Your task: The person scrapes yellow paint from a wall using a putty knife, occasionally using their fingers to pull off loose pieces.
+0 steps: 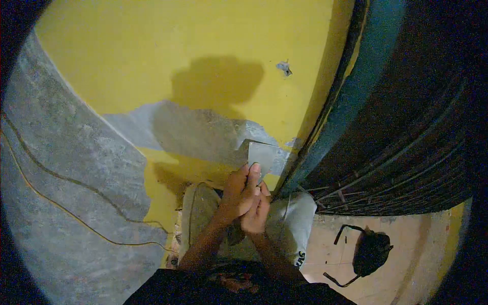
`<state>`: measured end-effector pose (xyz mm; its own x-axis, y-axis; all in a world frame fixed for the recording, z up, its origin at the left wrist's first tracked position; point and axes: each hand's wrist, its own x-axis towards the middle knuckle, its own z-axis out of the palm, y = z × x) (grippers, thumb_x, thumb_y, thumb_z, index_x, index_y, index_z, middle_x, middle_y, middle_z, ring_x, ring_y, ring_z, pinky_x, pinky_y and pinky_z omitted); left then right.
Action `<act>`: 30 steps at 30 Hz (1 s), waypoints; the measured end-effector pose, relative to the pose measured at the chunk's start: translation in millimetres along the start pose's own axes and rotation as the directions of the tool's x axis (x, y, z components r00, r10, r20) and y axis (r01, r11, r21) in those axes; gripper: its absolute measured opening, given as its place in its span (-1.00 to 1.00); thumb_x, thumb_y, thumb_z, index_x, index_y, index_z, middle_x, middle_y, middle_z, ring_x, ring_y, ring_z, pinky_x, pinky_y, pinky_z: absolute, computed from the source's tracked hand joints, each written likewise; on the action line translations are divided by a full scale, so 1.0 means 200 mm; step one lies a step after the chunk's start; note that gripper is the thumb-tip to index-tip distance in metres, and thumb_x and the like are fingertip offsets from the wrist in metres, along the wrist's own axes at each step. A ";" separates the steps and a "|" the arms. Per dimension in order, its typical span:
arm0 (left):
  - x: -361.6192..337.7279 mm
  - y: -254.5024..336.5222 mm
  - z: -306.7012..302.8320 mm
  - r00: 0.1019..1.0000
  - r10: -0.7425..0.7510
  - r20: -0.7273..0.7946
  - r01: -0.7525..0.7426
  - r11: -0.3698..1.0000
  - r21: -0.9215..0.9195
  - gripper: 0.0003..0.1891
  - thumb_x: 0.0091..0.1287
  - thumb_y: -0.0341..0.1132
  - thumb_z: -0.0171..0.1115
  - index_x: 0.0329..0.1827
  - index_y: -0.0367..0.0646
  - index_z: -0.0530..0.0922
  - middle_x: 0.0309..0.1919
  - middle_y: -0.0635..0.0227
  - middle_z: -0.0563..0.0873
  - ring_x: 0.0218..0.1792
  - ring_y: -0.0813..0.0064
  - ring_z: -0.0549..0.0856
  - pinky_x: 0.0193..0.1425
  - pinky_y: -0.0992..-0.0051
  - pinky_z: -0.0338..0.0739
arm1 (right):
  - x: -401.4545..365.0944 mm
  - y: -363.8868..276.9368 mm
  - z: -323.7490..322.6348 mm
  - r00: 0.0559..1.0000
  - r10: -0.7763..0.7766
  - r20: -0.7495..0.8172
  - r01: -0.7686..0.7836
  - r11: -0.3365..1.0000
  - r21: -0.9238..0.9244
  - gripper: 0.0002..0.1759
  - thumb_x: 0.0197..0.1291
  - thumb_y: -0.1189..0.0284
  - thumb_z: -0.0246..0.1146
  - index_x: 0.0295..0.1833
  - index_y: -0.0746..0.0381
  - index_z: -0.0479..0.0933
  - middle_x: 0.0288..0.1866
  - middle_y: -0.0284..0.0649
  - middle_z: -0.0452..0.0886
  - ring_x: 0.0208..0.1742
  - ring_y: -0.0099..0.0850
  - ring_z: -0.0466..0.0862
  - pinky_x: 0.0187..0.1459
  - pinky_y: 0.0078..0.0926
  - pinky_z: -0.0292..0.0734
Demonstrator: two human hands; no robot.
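Both my hands come together low in front of the wall, around a putty knife [261, 154] with a flat, pale, rectangular blade. The blade points up and lies close to a grey patch [203, 133] on the yellow wall; whether it touches cannot be told. My left hand [237, 192] is closed on the tool, and a thumb lies along the blade's lower part. Just below and to the right, my right hand [257, 209] is closed around the lower end, its fingers against the left hand. The handle is hidden by the fingers.
A small chipped hole [284, 68] marks the yellow wall [127, 46]. To the left is bare grey plaster [76, 142] with a hanging cable [66, 209]. A dark ribbed shutter [406, 127] stands at right. A black backpack [372, 253] lies on the tiled floor [330, 249].
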<state>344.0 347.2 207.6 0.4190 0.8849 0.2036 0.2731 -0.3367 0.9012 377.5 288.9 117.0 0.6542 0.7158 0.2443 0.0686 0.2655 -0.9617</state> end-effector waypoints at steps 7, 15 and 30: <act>0.03 -0.08 0.09 0.980 -0.198 -0.035 0.191 0.971 -0.146 -0.52 0.55 -0.01 -0.07 -0.36 -0.26 0.51 -0.62 0.17 0.69 -0.54 0.37 0.71 -0.40 0.41 0.55 | 0.06 -0.03 -0.08 0.976 0.213 0.039 -0.204 0.965 -0.168 -0.60 0.52 0.34 -0.10 0.12 0.47 0.46 0.07 -0.02 0.55 0.10 -0.24 0.52 0.19 -0.35 0.32; 0.06 -0.10 0.14 0.991 -0.116 -0.068 0.110 0.990 -0.089 -0.51 0.55 -0.01 -0.04 -0.42 -0.24 0.49 -0.64 0.28 0.58 -0.59 0.51 0.53 -0.49 0.38 0.41 | 0.16 -0.08 -0.14 0.992 -0.040 0.119 0.059 0.984 -0.166 -0.66 0.52 0.37 -0.08 0.07 0.41 0.49 -0.06 -0.06 0.59 -0.01 -0.33 0.55 0.07 -0.42 0.40; 0.05 0.04 0.23 0.983 -0.028 -0.182 -0.006 0.983 -0.185 -0.55 0.56 -0.04 -0.01 -0.36 -0.23 0.52 -0.58 0.38 0.59 -0.52 0.56 0.50 -0.43 0.43 0.41 | 0.25 -0.23 -0.24 0.974 -0.190 0.125 0.204 0.972 -0.113 -0.61 0.54 0.27 -0.05 0.08 0.40 0.48 -0.13 -0.12 0.61 -0.10 -0.52 0.54 -0.02 -0.48 0.43</act>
<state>389.8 339.5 199.6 0.2465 0.9379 0.2442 0.1057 -0.2765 0.9552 443.2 282.3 166.7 0.5300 0.7272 0.4362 0.2858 0.3311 -0.8993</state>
